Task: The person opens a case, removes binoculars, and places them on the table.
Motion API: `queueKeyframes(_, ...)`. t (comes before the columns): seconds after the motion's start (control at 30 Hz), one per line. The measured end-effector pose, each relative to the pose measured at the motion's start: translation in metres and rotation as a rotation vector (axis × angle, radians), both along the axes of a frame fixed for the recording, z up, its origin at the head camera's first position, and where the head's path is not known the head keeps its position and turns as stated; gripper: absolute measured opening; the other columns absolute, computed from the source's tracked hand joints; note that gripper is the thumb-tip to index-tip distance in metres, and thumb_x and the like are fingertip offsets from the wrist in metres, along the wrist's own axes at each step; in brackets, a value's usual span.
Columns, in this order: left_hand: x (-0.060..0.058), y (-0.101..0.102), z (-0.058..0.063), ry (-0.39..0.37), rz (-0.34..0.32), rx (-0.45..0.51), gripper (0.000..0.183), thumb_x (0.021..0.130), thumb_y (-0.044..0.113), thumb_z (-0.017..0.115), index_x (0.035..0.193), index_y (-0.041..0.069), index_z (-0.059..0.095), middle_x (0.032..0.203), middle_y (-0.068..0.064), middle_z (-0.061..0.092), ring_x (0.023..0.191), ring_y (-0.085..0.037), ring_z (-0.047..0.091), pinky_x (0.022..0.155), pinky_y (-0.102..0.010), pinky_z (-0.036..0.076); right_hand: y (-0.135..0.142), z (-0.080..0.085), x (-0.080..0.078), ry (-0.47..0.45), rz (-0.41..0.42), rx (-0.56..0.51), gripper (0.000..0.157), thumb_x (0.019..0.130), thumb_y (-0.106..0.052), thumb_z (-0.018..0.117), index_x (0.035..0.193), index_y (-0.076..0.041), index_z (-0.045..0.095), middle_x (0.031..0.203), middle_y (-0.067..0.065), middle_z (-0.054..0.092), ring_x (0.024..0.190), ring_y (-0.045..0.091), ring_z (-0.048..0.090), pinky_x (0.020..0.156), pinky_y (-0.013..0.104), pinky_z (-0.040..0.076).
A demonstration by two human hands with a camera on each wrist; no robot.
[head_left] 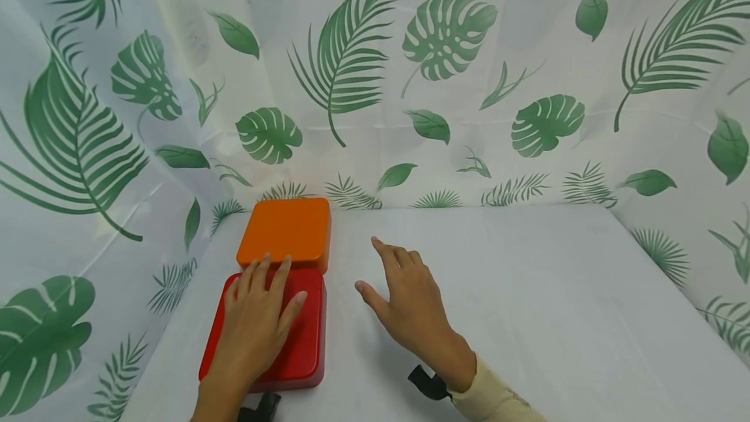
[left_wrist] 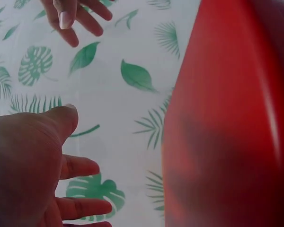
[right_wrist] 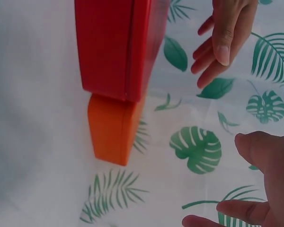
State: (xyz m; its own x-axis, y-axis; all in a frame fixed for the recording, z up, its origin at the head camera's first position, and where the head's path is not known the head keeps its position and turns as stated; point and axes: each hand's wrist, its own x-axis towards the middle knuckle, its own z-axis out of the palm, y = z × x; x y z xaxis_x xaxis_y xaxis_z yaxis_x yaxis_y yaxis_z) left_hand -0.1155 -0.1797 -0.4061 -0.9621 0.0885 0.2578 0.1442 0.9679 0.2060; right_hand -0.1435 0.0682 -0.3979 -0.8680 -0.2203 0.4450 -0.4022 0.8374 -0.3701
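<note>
A red box [head_left: 305, 350] with rounded corners and a lid seam lies on the left side of the white table. Right behind it sits an orange box [head_left: 287, 230], their edges close together. My left hand [head_left: 252, 321] is spread over the red box, fingers straight and pointing at the orange one. The right wrist view shows a gap between this left hand [right_wrist: 227, 38] and the red box [right_wrist: 109, 47]. To the right, my right hand [head_left: 410, 301] is held above the bare tabletop, fingers relaxed and apart, holding nothing.
The white table [head_left: 527, 298] stretches away to the right of the boxes. A white curtain [head_left: 363, 168] with green leaf prints hangs behind it and along both sides. A black strap [head_left: 429, 383] is at the right wrist.
</note>
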Motion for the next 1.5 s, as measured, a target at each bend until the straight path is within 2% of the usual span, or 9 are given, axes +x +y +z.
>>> queueKeyframes(0.27,0.003,-0.016,-0.003,-0.026,0.028,0.064,0.075,0.094,0.048,0.063,0.155,0.016,0.036,0.155,-0.024,0.035,0.141,-0.046,0.030,0.105,-0.074,0.027,-0.014,-0.011,0.002,-0.081,0.080,-0.052,0.076,0.088,-0.052,0.070,0.152,-0.023,0.040,0.134,0.002,0.061,0.110,0.017,0.058,0.088,0.034,0.056)
queueKeyframes(0.47,0.003,-0.030,-0.007,-0.041,0.060,0.073,0.080,0.090,0.046,0.068,0.156,0.015,0.034,0.154,-0.025,0.036,0.137,-0.046,0.032,0.103,-0.072,0.029,-0.021,-0.017,0.002,-0.149,0.118,-0.054,0.081,0.087,-0.054,0.071,0.154,-0.026,0.035,0.135,-0.001,0.059,0.110,0.013,0.055,0.087,0.030,0.055)
queueKeyframes(0.73,0.007,-0.050,-0.011,-0.088,0.073,0.120,0.082,0.090,0.047,0.069,0.156,0.015,0.032,0.152,-0.024,0.037,0.132,-0.047,0.035,0.102,-0.074,0.030,-0.029,-0.022,0.003,-0.189,0.175,-0.082,0.085,0.085,-0.053,0.073,0.155,-0.028,0.032,0.134,-0.002,0.058,0.111,0.013,0.055,0.086,0.033,0.055)
queueKeyframes(1.0,0.009,-0.069,-0.015,-0.160,0.057,0.236,0.083,0.091,0.058,0.062,0.157,0.018,0.031,0.151,-0.023,0.038,0.129,-0.046,0.039,0.095,-0.071,0.043,-0.032,-0.030,0.001,-0.275,0.236,-0.174,0.084,0.087,-0.053,0.072,0.155,-0.035,0.027,0.133,-0.006,0.057,0.106,0.011,0.059,0.084,0.033,0.053)
queueKeyframes(1.13,0.009,-0.076,-0.017,-0.170,0.062,0.283,0.086,0.089,0.062,0.062,0.157,0.018,0.032,0.150,-0.022,0.039,0.128,-0.044,0.039,0.095,-0.070,0.044,-0.033,-0.033,0.000,-0.303,0.241,-0.197,0.084,0.086,-0.053,0.072,0.155,-0.036,0.028,0.131,-0.007,0.058,0.106,0.010,0.059,0.086,0.034,0.053)
queueKeyframes(1.37,0.008,-0.089,-0.023,-0.171,0.096,0.359,0.089,0.084,0.057,0.071,0.156,0.019,0.034,0.148,-0.023,0.042,0.125,-0.043,0.043,0.092,-0.067,0.048,-0.037,-0.039,0.000,-0.395,0.265,-0.280,0.084,0.085,-0.053,0.074,0.153,-0.039,0.028,0.129,-0.010,0.058,0.109,0.012,0.060,0.086,0.034,0.053)
queueKeyframes(1.5,0.008,-0.096,-0.026,-0.226,0.117,0.462,0.096,0.080,0.055,0.077,0.156,0.019,0.031,0.150,-0.023,0.039,0.127,-0.043,0.044,0.098,-0.064,0.047,-0.039,-0.043,-0.001,-0.452,0.291,-0.330,0.084,0.084,-0.053,0.075,0.152,-0.042,0.028,0.129,-0.010,0.057,0.111,0.017,0.061,0.084,0.031,0.054)
